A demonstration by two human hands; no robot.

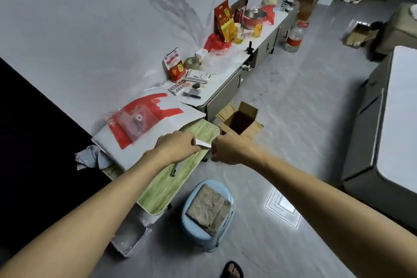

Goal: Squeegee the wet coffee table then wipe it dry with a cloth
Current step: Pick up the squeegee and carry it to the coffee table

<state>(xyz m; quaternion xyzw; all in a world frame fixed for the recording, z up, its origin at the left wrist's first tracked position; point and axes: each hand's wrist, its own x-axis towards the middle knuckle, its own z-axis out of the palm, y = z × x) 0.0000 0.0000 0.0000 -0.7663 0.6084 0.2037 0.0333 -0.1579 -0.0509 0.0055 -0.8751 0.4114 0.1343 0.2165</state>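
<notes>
The green wood-grain coffee table is the landmark here: a low, narrow top with rounded corners, running from the near left toward the far right across the grey floor. Beyond its far end stands a long grey cabinet against the wall, its top crowded with packets, a pot and bottles. A large white sheet lies over the table's left half, with a red plastic bag on top of it. An open cardboard box sits on the floor just off the table's far right corner. On the floor just right of the table's near end stands a blue plastic stool, and a folded brown cloth rests on its seat. A crumpled pale rag lies at the table's left edge, beside the white sheet. Both forearms reach out over the table's far end. The left hand and the right hand are each curled closed, pinching opposite ends of a small white piece held between them above the table's right edge; what that piece is cannot be told. A small dark slim object lies on the bare green top, just under the left forearm.
</notes>
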